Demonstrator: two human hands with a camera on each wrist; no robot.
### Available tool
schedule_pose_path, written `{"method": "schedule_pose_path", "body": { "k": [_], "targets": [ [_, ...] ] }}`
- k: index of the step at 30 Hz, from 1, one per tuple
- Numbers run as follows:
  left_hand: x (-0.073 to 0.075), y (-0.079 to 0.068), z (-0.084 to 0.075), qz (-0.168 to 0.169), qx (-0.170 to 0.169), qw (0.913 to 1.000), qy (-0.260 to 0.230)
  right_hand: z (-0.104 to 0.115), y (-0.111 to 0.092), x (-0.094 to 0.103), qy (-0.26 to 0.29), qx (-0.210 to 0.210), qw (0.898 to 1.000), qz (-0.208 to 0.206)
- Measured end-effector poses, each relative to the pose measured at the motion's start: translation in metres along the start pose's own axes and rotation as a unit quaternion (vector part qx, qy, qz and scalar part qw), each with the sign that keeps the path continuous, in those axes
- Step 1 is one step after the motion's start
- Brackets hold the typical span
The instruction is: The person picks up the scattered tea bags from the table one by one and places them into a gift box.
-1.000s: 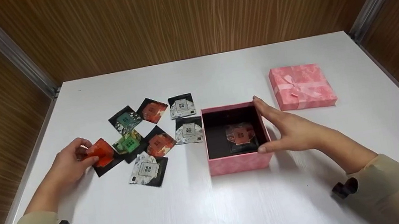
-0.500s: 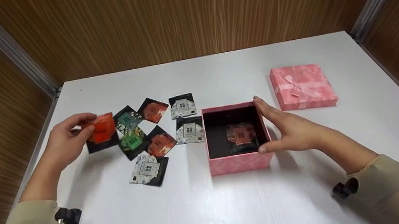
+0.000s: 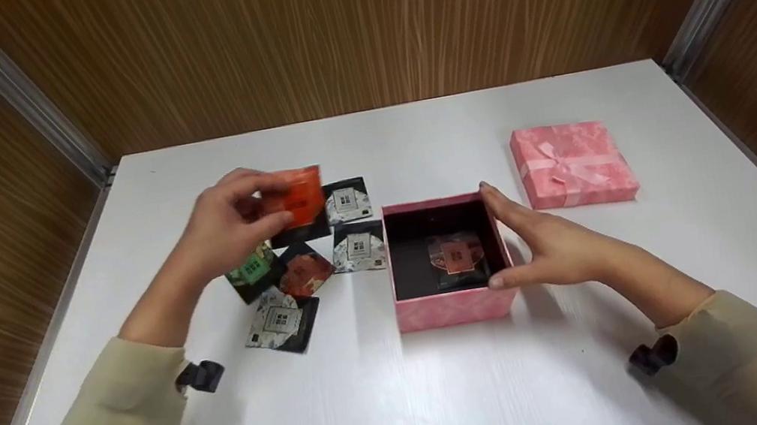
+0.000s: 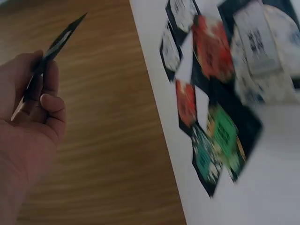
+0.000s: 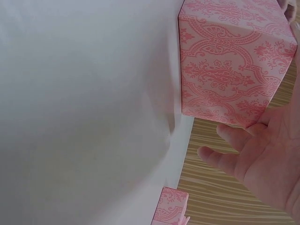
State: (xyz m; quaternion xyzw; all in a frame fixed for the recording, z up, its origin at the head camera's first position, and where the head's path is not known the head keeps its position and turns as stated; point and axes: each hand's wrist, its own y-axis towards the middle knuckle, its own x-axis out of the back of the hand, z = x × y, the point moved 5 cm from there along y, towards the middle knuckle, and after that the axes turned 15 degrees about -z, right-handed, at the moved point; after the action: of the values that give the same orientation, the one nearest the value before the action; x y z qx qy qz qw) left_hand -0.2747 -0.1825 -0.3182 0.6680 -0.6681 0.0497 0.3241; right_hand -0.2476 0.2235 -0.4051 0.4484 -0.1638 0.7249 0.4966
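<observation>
My left hand (image 3: 227,217) pinches an orange-and-black tea sachet (image 3: 300,204) between thumb and fingers, above the other sachets. In the left wrist view the held sachet (image 4: 58,44) appears nearly edge-on. My right hand (image 3: 554,242) holds the right side of an open pink gift box (image 3: 454,309), thumb at the near corner and a finger at the far one. A red-labelled sachet (image 3: 457,255) lies inside on the dark bottom. The patterned wall of the box (image 5: 225,70) fills the upper right wrist view, with several fingers extending past its edge.
Left of the box lie several flat sachets, including a green one (image 3: 254,268), a red one (image 3: 304,270) and white ones (image 3: 357,246); some are partly covered by the left hand. The pink lid with a bow (image 3: 572,166) rests at the back right. Wood-grain panels (image 3: 349,27) enclose the white table.
My left hand has lifted the orange sachet off the table at the left and carried it right, over the other sachets. The right hand and box stay in place.
</observation>
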Motion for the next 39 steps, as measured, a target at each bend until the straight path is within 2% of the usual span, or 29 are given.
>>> {"method": "schedule_pose_path", "body": {
  "k": [8,12,21,29,33,39],
  "targets": [
    [-0.049,0.008,-0.036,0.044,-0.052,0.9959,-0.059,-0.001,0.002,0.000,0.000,-0.006,1.000,0.003],
    [-0.069,0.010,-0.045,0.064,-0.057,0.9935,-0.074,-0.001,0.003,-0.001,0.000,-0.009,1.000,0.006],
    [-0.106,0.005,-0.055,0.119,-0.036,0.9911,-0.048,-0.001,0.002,0.001,0.002,-0.001,1.000,0.004],
    [-0.135,0.001,-0.061,0.156,-0.076,0.9846,-0.020,0.000,0.000,0.000,0.010,-0.001,1.000,0.001],
    [-0.148,-0.001,-0.061,0.172,-0.080,0.9817,-0.015,-0.001,0.000,0.000,0.013,-0.008,1.000,0.005],
    [-0.161,-0.002,-0.057,0.174,-0.077,0.9817,0.009,-0.001,0.001,0.000,0.014,-0.009,1.000,0.008]
  ]
}}
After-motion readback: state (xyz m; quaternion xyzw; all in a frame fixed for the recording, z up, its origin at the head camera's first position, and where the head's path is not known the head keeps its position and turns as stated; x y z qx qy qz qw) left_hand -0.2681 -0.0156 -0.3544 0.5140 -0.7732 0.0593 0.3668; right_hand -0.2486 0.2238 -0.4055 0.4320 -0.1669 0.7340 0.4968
